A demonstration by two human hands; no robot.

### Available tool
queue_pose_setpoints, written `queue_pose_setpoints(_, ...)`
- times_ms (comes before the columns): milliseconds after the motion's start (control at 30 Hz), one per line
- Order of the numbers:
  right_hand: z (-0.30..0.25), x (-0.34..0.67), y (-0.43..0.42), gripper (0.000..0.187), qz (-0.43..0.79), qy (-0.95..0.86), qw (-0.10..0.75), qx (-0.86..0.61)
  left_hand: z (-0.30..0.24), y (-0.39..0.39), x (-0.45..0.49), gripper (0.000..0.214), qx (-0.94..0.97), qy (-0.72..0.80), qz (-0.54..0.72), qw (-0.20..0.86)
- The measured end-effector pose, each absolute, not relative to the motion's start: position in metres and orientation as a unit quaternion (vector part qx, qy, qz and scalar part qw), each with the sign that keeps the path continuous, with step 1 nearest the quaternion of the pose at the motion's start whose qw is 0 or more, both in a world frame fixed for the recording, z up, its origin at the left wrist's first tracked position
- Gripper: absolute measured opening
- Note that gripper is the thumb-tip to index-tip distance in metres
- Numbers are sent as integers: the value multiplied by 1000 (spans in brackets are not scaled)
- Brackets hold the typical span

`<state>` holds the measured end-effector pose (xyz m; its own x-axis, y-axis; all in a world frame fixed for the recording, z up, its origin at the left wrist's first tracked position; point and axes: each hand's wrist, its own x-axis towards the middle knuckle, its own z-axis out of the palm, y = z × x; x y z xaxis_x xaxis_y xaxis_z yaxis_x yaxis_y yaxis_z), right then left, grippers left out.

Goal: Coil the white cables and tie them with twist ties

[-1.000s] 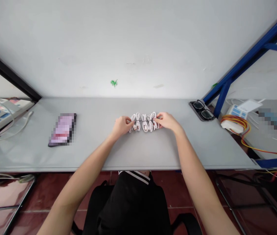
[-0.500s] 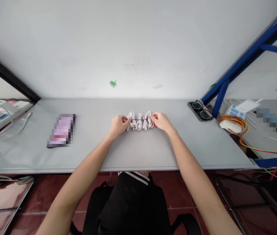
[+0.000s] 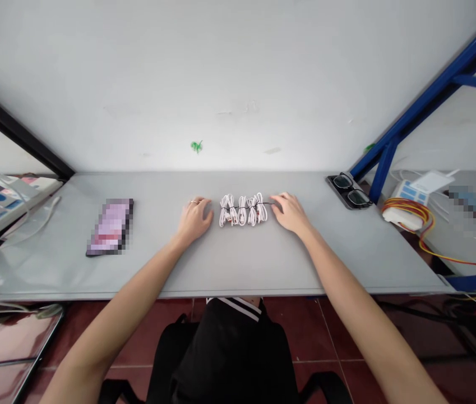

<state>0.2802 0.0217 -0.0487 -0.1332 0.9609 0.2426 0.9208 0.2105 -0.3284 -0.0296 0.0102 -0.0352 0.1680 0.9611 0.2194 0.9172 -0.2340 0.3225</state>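
Several coiled white cables (image 3: 243, 211) lie side by side in a row at the middle of the grey table. Thin black ties bind the coils, and one tie end sticks out to the right. Left of the row, my left hand (image 3: 194, 220) rests on the tabletop with thumb and fingers apart, a ring on one finger, touching no cable. On the other side is my right hand (image 3: 290, 212), its fingers loosely bent and apart. Its fingertips are close to the black tie end; whether they touch it I cannot tell.
A phone (image 3: 110, 227) with a blurred screen lies on the left of the table. Glasses (image 3: 351, 189) rest on a dark phone-like slab at the right. Power strips (image 3: 406, 216) with cords stand at both sides. A blue metal frame (image 3: 414, 115) rises at the right.
Both hands have let go of the cable row and drawn outward, the left one farther to the left. The row stays on the table. The view has shifted slightly.
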Motion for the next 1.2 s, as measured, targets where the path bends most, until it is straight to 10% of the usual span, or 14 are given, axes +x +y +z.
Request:
queue_pose_setpoints(267, -68, 279, 4, 66, 23, -766, 101, -634, -43, -1, -30, 65, 794, 605, 49, 39)
queue_pose_setpoints(1200, -66, 273, 1, 68, 40, -760, 66, -645, -37, -5, -24, 67, 777, 627, 34, 47)
